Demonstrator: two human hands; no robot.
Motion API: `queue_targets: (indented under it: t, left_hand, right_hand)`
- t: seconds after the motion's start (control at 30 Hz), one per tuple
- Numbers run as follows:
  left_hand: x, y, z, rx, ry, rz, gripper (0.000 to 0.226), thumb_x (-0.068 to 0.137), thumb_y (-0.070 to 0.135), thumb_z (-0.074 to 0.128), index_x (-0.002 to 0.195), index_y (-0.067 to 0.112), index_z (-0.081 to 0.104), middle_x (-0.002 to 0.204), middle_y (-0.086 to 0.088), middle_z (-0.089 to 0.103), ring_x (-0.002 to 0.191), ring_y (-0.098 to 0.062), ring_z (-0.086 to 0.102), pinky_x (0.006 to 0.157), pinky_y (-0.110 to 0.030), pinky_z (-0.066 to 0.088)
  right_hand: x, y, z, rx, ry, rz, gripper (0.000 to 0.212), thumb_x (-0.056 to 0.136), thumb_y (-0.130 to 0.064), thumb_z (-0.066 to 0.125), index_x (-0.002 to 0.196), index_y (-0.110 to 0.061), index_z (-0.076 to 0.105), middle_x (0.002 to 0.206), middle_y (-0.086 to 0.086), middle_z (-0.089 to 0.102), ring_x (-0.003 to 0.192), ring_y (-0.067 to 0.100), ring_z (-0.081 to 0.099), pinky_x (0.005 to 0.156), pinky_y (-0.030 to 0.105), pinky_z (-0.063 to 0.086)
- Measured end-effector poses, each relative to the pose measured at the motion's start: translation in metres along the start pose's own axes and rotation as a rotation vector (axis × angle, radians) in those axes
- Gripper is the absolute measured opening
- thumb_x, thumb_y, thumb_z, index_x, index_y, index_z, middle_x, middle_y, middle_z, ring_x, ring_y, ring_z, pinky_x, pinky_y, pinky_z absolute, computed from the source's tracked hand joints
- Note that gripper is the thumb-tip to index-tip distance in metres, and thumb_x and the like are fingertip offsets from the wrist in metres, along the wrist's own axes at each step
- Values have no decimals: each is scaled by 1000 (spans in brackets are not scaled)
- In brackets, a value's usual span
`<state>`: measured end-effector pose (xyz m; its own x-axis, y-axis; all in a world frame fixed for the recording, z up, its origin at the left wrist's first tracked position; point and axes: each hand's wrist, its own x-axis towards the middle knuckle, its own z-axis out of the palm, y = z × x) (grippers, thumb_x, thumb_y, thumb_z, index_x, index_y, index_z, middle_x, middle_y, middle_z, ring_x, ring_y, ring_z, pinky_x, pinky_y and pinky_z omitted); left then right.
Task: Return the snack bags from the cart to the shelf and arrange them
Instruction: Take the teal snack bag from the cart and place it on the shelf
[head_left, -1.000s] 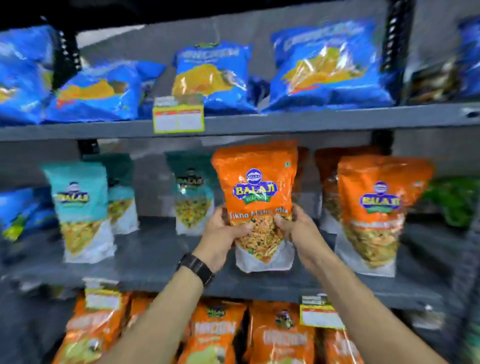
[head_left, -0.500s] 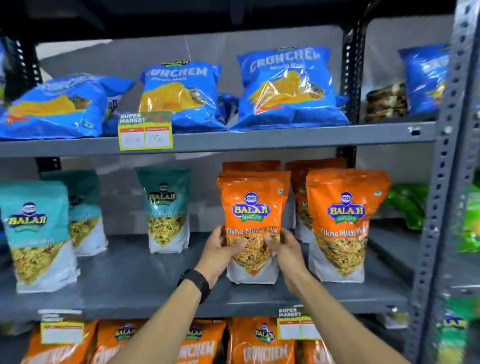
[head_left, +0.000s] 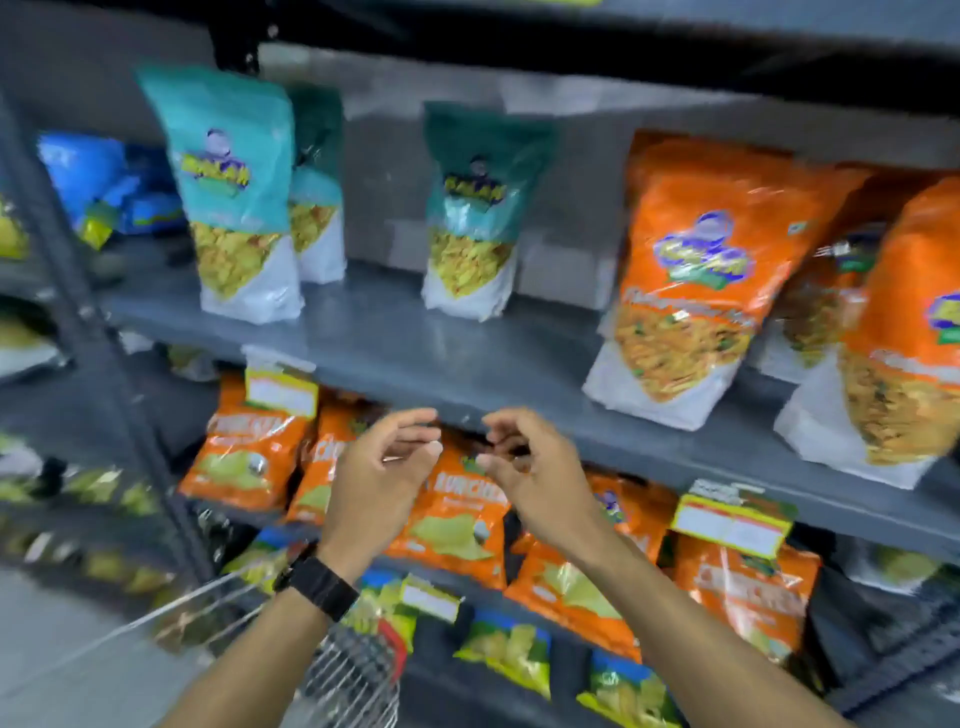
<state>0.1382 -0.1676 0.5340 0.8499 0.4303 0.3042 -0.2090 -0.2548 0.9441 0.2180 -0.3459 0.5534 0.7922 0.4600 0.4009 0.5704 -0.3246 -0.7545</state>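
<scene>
The orange Balaji snack bag (head_left: 696, 270) stands upright on the grey middle shelf (head_left: 441, 364), next to another orange bag (head_left: 904, 338) at the right edge. Both my hands are off it, hanging in front of the shelf's front edge, lower and to the left of the bag. My left hand (head_left: 382, 467), with a black watch on the wrist, has loosely curled fingers and holds nothing. My right hand (head_left: 524, 462) faces it, also with nothing in it. A corner of the wire cart (head_left: 353, 675) shows at the bottom, below my left forearm.
Teal Balaji bags (head_left: 234, 192) stand on the middle shelf's left and centre. Orange Crunchem bags (head_left: 452, 514) fill the shelf below, behind yellow price tags (head_left: 730, 522). Blue-green bags (head_left: 509, 654) lie lower still. A dark upright post (head_left: 104, 332) rises at left.
Both hands have let go of the orange bag, which now stands on the shelf, and have drawn back and down. The view has swung down and left, bringing the cart in.
</scene>
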Motion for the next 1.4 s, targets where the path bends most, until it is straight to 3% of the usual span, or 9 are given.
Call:
queue_targets:
  t: [0.23, 0.37, 0.57, 0.63, 0.73, 0.9, 1.03, 1.17, 1.4]
  left_hand:
    - [-100, -189, -127, 38, 193, -458, 33, 70, 41, 64, 103, 35, 68, 86, 11, 77, 83, -5, 71, 78, -20, 55]
    - [-175, -311, -188, 26, 258, -795, 22, 68, 39, 66, 90, 34, 67, 73, 8, 68, 76, -25, 73, 79, -45, 59]
    - [-247, -419, -230, -30, 429, -1252, 27, 89, -10, 67, 105, 11, 63, 59, 2, 68, 34, 6, 53, 46, -13, 43]
    - [-258, -447, -234, -69, 501, -1339, 35, 92, -9, 63, 126, 3, 61, 73, -11, 62, 34, 5, 52, 43, -7, 39]
    - [-270, -484, -237, -307, 489, -1485, 45, 94, -2, 66, 135, 10, 53, 114, -6, 63, 96, -14, 61, 82, -25, 48]
    - [-298, -529, -227, -502, 418, -1581, 58, 86, 11, 80, 138, 17, 56, 133, -8, 70, 121, -33, 64, 103, -57, 52]
    - [-292, -527, -215, -513, 412, -1545, 49, 92, 0, 71, 131, 18, 47, 127, -7, 67, 113, -30, 61, 91, -52, 49]
    - [-280, -505, -218, -438, 375, -1499, 43, 96, 1, 67, 136, 8, 51, 125, -7, 65, 107, -21, 60, 88, -40, 47]
    - [-256, -391, -227, -346, 394, -1385, 37, 90, 8, 74, 124, 17, 63, 114, -2, 77, 100, -25, 71, 67, -33, 54]
  right_hand:
    - [-50, 51, 211, -159, -708, 153, 52, 80, -21, 77, 130, -21, 64, 113, -11, 64, 98, 2, 60, 92, 23, 51]
    - [-90, 92, 324, -106, -1002, 409, 46, 85, 6, 71, 129, -2, 61, 95, -2, 61, 69, -12, 61, 62, 10, 50]
    - [-147, 189, 471, -112, -1273, 733, 34, 74, -6, 81, 96, -22, 62, 98, 19, 65, 84, 26, 65, 73, 37, 59]
    - [-161, 214, 506, -160, -1297, 823, 50, 66, -19, 85, 109, -22, 61, 122, 18, 68, 102, 33, 68, 83, 50, 62]
    - [-168, 233, 539, -263, -1344, 866, 45, 86, -19, 77, 127, -17, 60, 125, 4, 66, 110, 26, 65, 56, 27, 57]
    - [-181, 247, 572, -333, -1415, 960, 41, 79, -22, 85, 107, -12, 56, 105, 2, 65, 101, 27, 61, 80, 46, 60]
    - [-194, 249, 582, -280, -1312, 1062, 63, 71, -18, 90, 122, -16, 54, 114, 4, 71, 101, 24, 67, 77, 40, 59]
    - [-188, 229, 573, -180, -1265, 1157, 27, 84, -9, 79, 103, -16, 61, 99, 7, 73, 85, 22, 69, 71, 36, 58]
    - [-148, 145, 497, -32, -1229, 1150, 31, 78, -15, 84, 104, -8, 69, 103, 11, 74, 96, 27, 67, 98, 46, 54]
